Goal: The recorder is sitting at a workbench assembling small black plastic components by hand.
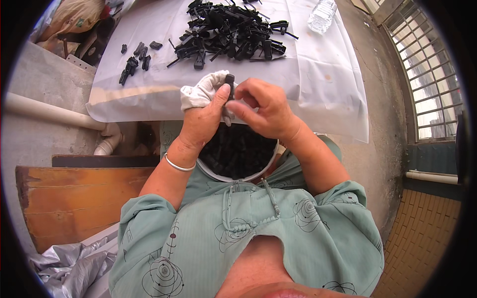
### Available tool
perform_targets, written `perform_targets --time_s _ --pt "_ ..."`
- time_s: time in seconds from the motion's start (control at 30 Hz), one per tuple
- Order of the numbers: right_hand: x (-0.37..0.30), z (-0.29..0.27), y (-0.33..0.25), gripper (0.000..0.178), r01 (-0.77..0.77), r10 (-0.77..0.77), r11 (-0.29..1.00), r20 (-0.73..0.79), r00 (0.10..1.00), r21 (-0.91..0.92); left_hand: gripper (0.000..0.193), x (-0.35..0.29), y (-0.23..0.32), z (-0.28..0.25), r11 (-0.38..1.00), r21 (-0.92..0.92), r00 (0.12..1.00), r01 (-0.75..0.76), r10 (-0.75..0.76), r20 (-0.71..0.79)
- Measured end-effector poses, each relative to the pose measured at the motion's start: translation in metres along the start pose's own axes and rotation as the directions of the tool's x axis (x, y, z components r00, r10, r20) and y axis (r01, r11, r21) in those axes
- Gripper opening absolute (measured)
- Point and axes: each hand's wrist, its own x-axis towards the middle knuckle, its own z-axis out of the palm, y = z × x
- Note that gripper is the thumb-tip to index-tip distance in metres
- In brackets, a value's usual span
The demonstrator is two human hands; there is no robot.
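My left hand is closed on a small black plastic part, which stands upright between thumb and fingers. A white cloth glove covers the fingers of that hand, while the thumb is bare. Close against the part's right side is my right hand, fingers bent and thumb smeared by motion; whether it grips the part I cannot tell. Below both hands, between my knees, a round bucket with a pale rim holds many black pieces.
A table under a whitish plastic sheet lies ahead. On it are a large heap of black plastic parts, several loose black parts at left and a clear plastic bottle at far right. Left stands a wooden board.
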Motion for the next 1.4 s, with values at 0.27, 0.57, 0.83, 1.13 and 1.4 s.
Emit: perform_targets --time_s 0.27,0.57,0.83,1.13,1.4 --pt "0.000 0.000 0.014 0.022 -0.371 0.371 0.917 0.030 0.928 0.149 0.028 -0.008 0.009 -0.001 0.995 0.055 0.985 0.080 -0.088 0.151" --pt "-0.009 0.007 0.023 0.028 -0.314 0.290 0.942 0.177 0.940 0.123 0.024 -0.001 0.002 0.001 0.781 0.570 0.959 -0.257 0.280 0.050" --pt "-0.015 0.031 0.030 0.027 -0.518 0.494 0.815 0.156 0.856 0.259 0.024 -0.003 -0.003 0.000 0.547 0.760 0.897 -0.351 0.430 0.105" --pt "-0.003 -0.010 0.021 0.017 -0.332 0.366 0.930 0.304 0.879 -0.159 0.026 0.002 0.011 -0.013 0.993 0.043 0.994 0.107 -0.109 0.027" --pt "-0.004 -0.009 0.024 0.012 -0.166 0.156 0.980 0.097 0.983 0.106 0.027 0.002 0.015 -0.005 0.983 0.084 0.977 0.161 -0.171 0.129"
